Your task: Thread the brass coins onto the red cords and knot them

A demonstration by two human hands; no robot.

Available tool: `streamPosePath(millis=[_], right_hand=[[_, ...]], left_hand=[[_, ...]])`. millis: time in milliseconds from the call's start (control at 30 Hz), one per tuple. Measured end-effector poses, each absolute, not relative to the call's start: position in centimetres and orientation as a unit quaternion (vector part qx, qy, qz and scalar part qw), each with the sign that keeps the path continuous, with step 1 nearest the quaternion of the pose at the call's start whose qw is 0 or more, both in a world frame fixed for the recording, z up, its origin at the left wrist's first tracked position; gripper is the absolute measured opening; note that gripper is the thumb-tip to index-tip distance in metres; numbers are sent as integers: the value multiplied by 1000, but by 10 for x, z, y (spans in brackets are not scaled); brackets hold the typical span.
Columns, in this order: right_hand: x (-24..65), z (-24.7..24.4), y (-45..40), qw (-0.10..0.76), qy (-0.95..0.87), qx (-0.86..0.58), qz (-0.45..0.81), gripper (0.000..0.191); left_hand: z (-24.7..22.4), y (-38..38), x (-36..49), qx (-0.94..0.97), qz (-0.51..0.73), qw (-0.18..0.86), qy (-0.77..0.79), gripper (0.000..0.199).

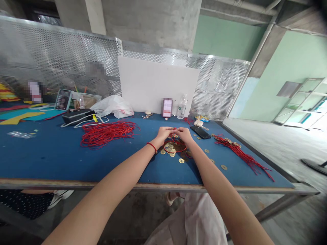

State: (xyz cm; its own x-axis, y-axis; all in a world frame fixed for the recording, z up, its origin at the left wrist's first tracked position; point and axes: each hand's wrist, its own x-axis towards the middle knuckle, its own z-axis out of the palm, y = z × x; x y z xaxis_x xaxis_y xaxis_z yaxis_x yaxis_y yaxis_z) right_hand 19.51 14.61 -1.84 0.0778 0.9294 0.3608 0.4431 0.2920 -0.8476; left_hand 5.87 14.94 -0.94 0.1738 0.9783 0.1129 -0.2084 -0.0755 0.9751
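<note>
My left hand [163,134] and my right hand [184,133] meet above the table, fingertips pinched together on a red cord [174,152]. A loop of the cord hangs below the fingers, over a pile of brass-coloured coins with centre holes [171,146]. Where the cord passes between the fingertips is too small to make out in detail. One loose coin [181,161] lies in front of the pile. A red braided bracelet [152,147] circles my left wrist.
Left of my hands lies a heap of red cords [108,132]. To the right are a black phone [200,132] and a bundle of red cords with coins [241,153]. A water bottle [182,107] stands behind, before a white board [155,81]. A plastic bag [114,105] lies back left.
</note>
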Motion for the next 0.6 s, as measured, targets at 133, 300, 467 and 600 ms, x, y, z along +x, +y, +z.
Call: streamPosePath(millis=[133, 300, 467, 600], right_hand=[[193, -17, 143, 509, -612, -538, 277, 18], [189, -12, 137, 514, -584, -544, 315, 15], [187, -10, 134, 512, -571, -553, 325, 13], [187, -10, 134, 509, -571, -557, 322, 12]], left_hand=[[-7, 147, 59, 522, 518, 565, 375, 3], [-5, 146, 59, 508, 534, 562, 376, 7], [-6, 148, 60, 512, 531, 556, 384, 7], [-7, 148, 60, 517, 524, 561, 379, 7]])
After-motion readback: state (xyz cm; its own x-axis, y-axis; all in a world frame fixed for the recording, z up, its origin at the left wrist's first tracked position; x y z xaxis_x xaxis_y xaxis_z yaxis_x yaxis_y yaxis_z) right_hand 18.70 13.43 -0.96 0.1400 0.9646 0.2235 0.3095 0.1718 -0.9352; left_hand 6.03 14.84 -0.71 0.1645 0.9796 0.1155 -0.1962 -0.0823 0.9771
